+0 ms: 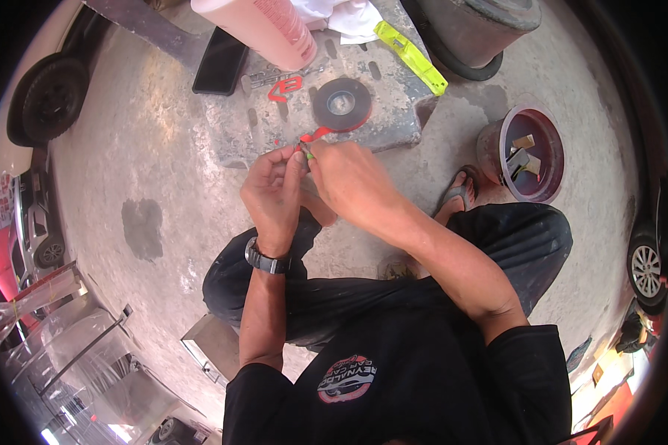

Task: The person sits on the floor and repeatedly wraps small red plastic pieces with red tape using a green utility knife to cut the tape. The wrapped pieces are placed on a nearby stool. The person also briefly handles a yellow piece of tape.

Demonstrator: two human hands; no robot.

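Observation:
My left hand (271,185), with a dark watch on its wrist, is closed in a pinch. Its thumb and fingertips hold a small dark piece with red on it (301,147). Close against it, my right hand (347,174) is also closed; a bit of bright green (309,156) shows at its fingertips, too small to name. A red strip (318,134) runs from the fingertips to a roll of dark tape (362,104) lying flat on a worn grey stool-like surface (393,122). Red cut-out emblem pieces (286,89) lie left of the roll.
Also on the surface are a black phone (221,62), a pink bottle (267,33), a white cloth (349,18) and a yellow-green plastic strip (412,58). A bucket (490,152) of liquid with blocks stands right, a grey bin (482,33) behind. Parked cars flank the concrete floor (163,133).

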